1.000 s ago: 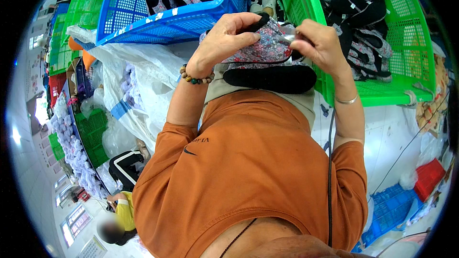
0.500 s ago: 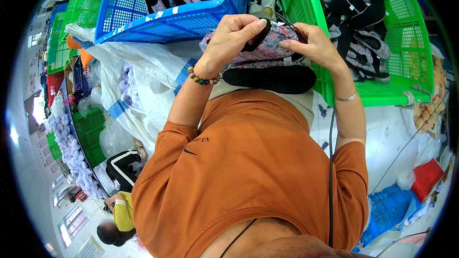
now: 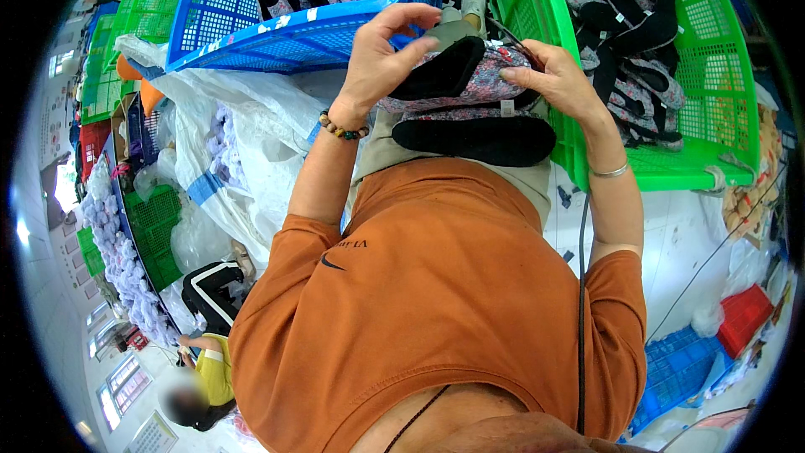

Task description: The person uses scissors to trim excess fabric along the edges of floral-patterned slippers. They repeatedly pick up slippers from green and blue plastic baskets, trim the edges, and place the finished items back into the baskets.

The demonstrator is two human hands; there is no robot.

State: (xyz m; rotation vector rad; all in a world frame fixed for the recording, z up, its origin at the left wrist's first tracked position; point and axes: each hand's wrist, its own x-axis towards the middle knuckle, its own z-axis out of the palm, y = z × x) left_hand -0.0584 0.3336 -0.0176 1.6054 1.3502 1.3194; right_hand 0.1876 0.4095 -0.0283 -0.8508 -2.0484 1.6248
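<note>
My left hand (image 3: 379, 54) is open, thumb and fingers apart, beside the black-soled end of a floral slipper (image 3: 503, 77). My right hand (image 3: 555, 77) grips that slipper by its other end, the thumb pressed on the patterned fabric. Dark cord passes close to the right fingers; whether they also hold something behind the fabric is hidden. Below, across my lap, lies a second slipper (image 3: 474, 139), its long black sole showing and a small white tag above it.
A blue basket (image 3: 277, 42) of similar slippers stands at the far left, a green basket (image 3: 704, 101) of more at the right. White plastic sacking (image 3: 268, 126) lies left of my lap. A black cable (image 3: 582, 302) hangs along my right side. Another person (image 3: 214, 369) sits at lower left.
My left hand has let go of the slipper's black part and drawn back left, its fingers spreading. More black sole shows now. The right hand keeps its grip, moved only slightly.
</note>
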